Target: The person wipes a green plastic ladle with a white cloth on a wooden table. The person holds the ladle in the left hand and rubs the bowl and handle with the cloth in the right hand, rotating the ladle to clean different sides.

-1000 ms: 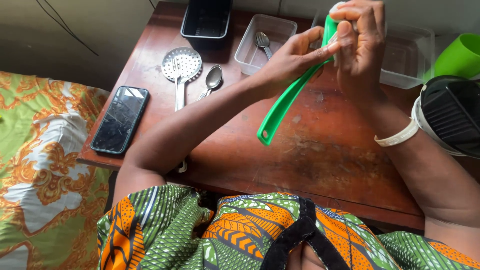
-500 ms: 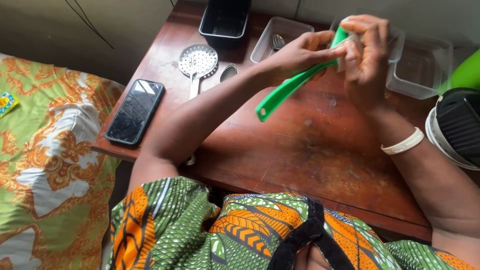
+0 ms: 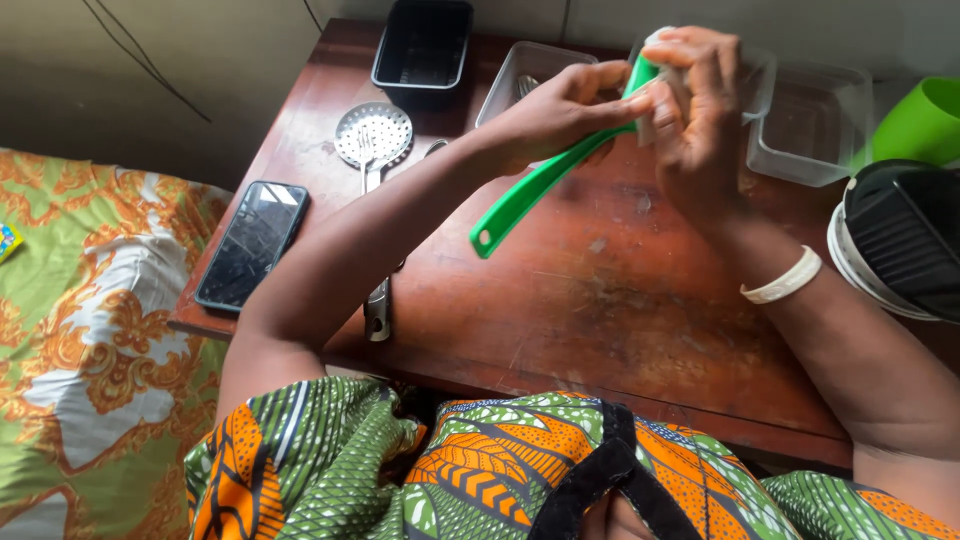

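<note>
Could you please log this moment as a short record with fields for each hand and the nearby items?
left hand: grips the green plastic utensil near its head
right hand: presses a pale cloth or pad against the utensil's head
surface: worn wooden table
left of arms: metal skimmer, black phone
behind hands: clear plastic containers, black tray

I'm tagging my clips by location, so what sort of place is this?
Probably a room at home, a bedroom or living space used for kitchen chores. A worn wooden table stands beside a patterned bedsheet, with a skimmer, clear tubs and a phone on it.
</note>
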